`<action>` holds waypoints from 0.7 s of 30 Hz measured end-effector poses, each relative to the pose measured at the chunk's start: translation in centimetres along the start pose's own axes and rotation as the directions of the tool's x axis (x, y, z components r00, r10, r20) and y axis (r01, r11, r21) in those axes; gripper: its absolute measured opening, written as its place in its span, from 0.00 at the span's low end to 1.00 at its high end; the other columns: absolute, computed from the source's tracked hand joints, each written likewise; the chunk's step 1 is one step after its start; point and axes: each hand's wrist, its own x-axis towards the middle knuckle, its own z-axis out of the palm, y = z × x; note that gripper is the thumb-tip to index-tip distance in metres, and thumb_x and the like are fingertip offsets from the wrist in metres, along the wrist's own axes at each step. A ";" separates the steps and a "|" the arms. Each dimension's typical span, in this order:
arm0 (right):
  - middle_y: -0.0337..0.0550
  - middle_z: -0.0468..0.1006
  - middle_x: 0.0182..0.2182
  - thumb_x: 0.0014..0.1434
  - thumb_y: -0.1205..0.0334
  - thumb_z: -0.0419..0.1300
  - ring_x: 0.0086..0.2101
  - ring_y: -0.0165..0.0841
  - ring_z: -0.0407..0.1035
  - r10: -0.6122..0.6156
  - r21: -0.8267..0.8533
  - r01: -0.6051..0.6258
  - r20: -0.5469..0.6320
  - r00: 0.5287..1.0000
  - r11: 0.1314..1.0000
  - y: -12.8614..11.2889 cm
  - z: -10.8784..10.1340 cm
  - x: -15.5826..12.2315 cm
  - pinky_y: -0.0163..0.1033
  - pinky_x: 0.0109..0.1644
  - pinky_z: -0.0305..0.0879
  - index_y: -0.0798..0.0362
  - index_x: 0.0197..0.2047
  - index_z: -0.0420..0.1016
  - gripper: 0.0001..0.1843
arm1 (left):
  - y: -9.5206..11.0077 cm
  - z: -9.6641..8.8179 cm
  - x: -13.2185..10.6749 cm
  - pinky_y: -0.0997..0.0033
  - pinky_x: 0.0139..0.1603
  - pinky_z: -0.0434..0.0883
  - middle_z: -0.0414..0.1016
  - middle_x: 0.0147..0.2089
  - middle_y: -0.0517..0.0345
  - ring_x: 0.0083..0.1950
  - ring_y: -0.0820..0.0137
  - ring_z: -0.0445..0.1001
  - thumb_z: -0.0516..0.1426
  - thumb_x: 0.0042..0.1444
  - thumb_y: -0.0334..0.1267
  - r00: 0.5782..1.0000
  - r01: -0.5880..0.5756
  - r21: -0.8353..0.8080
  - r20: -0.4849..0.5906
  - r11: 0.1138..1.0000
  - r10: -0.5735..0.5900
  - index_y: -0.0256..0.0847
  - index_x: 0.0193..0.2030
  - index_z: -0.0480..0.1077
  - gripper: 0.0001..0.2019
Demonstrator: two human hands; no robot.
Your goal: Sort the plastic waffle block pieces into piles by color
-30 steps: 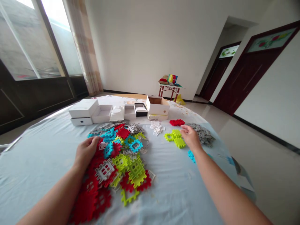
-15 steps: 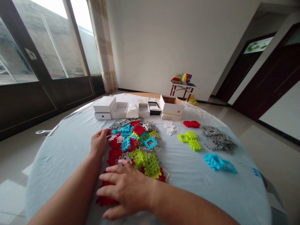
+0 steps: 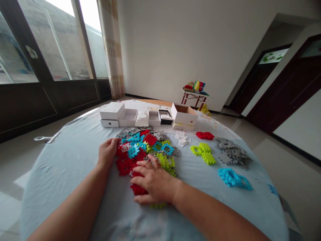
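Observation:
A mixed heap of red, blue, green, grey and white interlocking plastic tiles [image 3: 147, 150] lies on the round table's pale blue cloth [image 3: 62, 160]. My left hand [image 3: 107, 152] rests open against the heap's left edge, fingers touching red tiles. My right hand [image 3: 152, 182] lies flat and open on the heap's near side, covering red and green tiles. Sorted to the right are a green group [image 3: 204, 153], a red group [image 3: 205, 135], a grey pile [image 3: 232, 153], a blue pile [image 3: 232, 177] and small white pieces [image 3: 182, 138].
White boxes [image 3: 112, 113], an open black box [image 3: 165, 117] and an open cardboard box [image 3: 184, 115] line the table's far side. A small red table with toys [image 3: 194, 92] stands by the far wall. Windows are at left, dark doors at right.
My right hand came from the green group across to the heap's near side and pushed tiles away from me, bunching the heap. My left hand stayed at the heap's left edge.

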 end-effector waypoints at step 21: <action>0.43 0.76 0.36 0.55 0.53 0.56 0.36 0.33 0.70 0.675 0.712 -0.367 -0.202 0.710 0.599 9.4 -1.6 -4.5 0.38 0.42 0.64 0.54 0.45 0.68 0.18 | 0.7 0.1 -0.5 0.76 0.21 0.59 0.70 0.21 0.60 0.21 0.74 0.62 0.53 0.44 0.50 0.998 -0.030 0.221 0.053 0.975 0.019 0.35 0.36 0.73 0.21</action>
